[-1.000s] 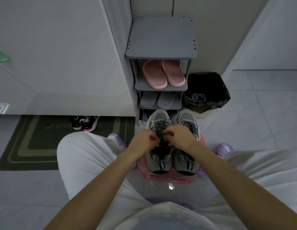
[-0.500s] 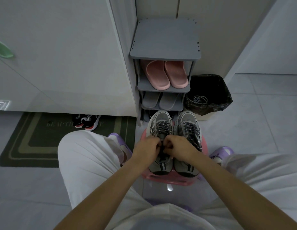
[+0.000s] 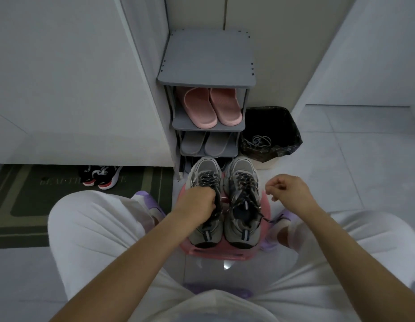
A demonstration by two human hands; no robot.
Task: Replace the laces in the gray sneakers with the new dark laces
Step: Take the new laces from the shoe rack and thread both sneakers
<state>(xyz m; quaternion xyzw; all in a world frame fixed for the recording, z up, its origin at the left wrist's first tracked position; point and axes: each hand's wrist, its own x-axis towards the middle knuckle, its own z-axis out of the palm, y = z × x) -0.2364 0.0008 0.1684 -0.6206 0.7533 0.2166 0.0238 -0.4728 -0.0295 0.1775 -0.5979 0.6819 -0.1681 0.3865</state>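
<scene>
Well, at the far left a green doormat lies on the tiled floor, with 1 pair of black-and-red shoes at its far edge, beneath a white cabinet. Next come the person's knees in white trousers, a foot in a purple slipper beside the left one.

The left hand rests on the left sneaker, its fingers curled tight round the dark laces near the tongue. Both gray sneakers stand side by side, touching, toes pointing away, on a pink stool between the knees. The right sneaker is laced in dark cord too, and 1 loose end trails off its right side.

Behind them stands a gray shoe rack holding pink slippers above gray slippers.

The right hand hangs in the air just right of the right sneaker, fingers curled and thumb meeting forefinger. Whether it pinches a lace, I cannot tell.

Further right, beside the rack, a bin lined with a black bag holds a tangle of pale laces.
</scene>
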